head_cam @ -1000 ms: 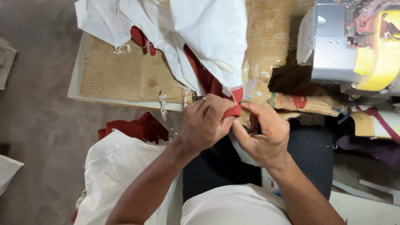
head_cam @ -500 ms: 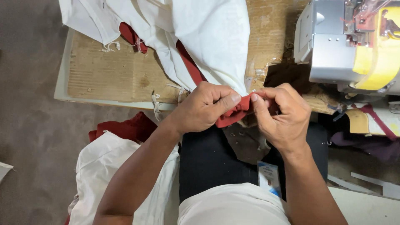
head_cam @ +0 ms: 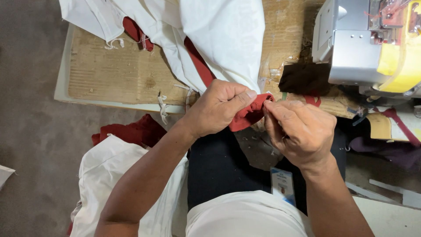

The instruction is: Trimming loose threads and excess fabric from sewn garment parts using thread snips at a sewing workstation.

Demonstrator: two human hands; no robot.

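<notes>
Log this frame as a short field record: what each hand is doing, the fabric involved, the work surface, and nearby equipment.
left hand: left hand closed in a grip on the red fabric piece
right hand: right hand pinching the end of the same red piece with its fingertips
fabric: white garment with red trim draped over the table
surface: worn wooden table
equipment: grey sewing machine with a yellow part, at the upper right
other: white and red cloth pile at the lower left; small card on the lap

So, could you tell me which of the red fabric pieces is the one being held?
The red trim pinched between left hand and right hand; the red piece by the knee lies untouched.
</notes>
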